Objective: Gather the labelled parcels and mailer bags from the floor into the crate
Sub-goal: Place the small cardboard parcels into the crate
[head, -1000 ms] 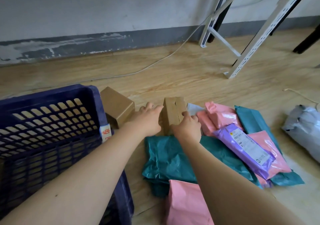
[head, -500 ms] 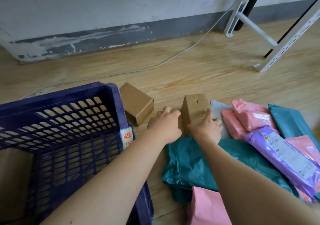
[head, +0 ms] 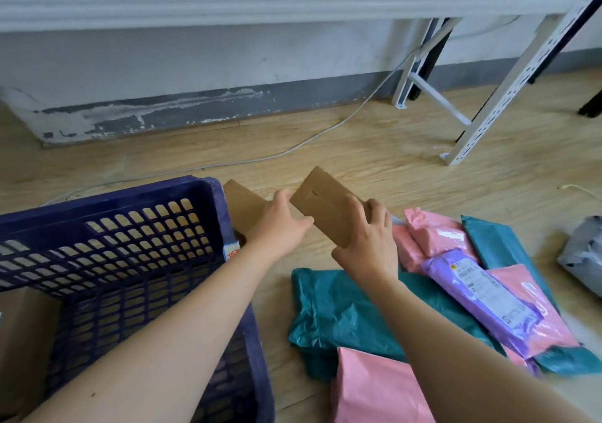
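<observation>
Both hands hold a brown cardboard box [head: 325,206] lifted and tilted above the floor, right of the crate. My left hand [head: 280,224] grips its left side; my right hand [head: 369,242] grips its near right edge. The dark blue slotted crate [head: 208,191] stands at the left, with a cardboard parcel [head: 19,341] inside at its near left. A second brown box [head: 242,206] sits on the floor against the crate's right wall, partly hidden by my left hand. Teal [head: 338,318], pink [head: 436,237] and purple labelled [head: 482,289] mailer bags lie at the right.
Another pink mailer [head: 374,390] lies near my right forearm. A grey bag [head: 583,253] sits at the far right edge. White metal shelf legs [head: 482,129] stand on the wooden floor behind the bags. A white cable [head: 293,149] runs along the wall.
The brown box, which stood on the floor between my hands, is now lifted and tilted toward the crate. The camera view has tipped upward.
</observation>
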Demonstrator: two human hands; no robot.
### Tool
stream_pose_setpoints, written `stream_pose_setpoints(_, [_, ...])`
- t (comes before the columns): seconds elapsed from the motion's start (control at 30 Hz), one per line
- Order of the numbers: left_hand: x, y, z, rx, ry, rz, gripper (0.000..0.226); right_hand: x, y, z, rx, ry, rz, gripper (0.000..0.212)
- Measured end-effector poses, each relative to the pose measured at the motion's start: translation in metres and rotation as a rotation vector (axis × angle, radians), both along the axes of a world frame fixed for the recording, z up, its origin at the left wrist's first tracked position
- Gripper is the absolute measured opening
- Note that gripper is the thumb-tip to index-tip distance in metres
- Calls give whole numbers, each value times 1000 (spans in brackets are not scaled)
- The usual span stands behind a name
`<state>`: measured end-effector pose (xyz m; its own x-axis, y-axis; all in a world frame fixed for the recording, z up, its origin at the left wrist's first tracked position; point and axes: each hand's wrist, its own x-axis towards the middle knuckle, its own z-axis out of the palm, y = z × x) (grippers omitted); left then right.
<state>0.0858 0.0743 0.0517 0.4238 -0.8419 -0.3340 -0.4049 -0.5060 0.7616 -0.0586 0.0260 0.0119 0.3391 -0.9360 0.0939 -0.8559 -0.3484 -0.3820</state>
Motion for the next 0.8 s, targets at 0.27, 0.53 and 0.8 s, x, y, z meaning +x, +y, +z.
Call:
stream_pose_setpoints(0.27, [-3, 36, 33, -72, 127, 162, 70, -18, 32, 26, -236, 29, 154, 89])
stream_pose_setpoints(0.53, [-14, 69, 76, -146, 215, 256, 71, -41, 61, 75, -369, 50, 246, 87])
stream_pose_setpoints(0.8, [-1, 123, 136, -147, 103, 220, 72, -23, 98, 172, -95, -252, 99, 71])
